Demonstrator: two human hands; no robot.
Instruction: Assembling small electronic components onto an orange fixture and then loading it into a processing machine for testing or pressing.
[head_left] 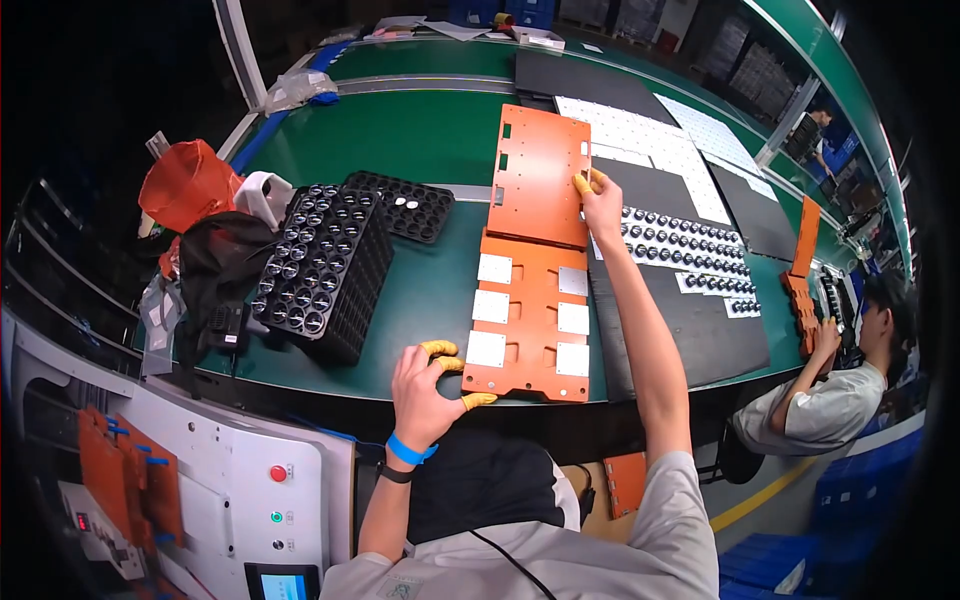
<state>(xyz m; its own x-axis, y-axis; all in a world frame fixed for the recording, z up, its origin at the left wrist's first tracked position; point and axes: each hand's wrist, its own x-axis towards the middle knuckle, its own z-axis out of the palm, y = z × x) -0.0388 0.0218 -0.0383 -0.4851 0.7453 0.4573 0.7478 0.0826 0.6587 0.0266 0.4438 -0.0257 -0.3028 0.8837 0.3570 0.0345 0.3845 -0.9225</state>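
An orange hinged fixture lies unfolded in front of me. Its lower plate (531, 330) carries white square pieces in two columns. The orange lid (540, 180) extends away from me, with slots and small holes in it. My right hand (600, 205), yellow covers on its fingertips, grips the lid's right edge with fingers and thumb. Beside the lower plate's near left corner is my left hand (425, 393), its covered fingers apart and curved. The thumb reaches the front edge; whether the fingers press on the plate I cannot tell.
At left stands a stack of black trays (320, 265) with round shiny parts; another black tray (402, 205) lies behind. An orange-red bag (188, 185) sits farther left. On black mats at right are strips of black round parts (690, 245) and white sheets (640, 135). A co-worker (830, 400) sits far right.
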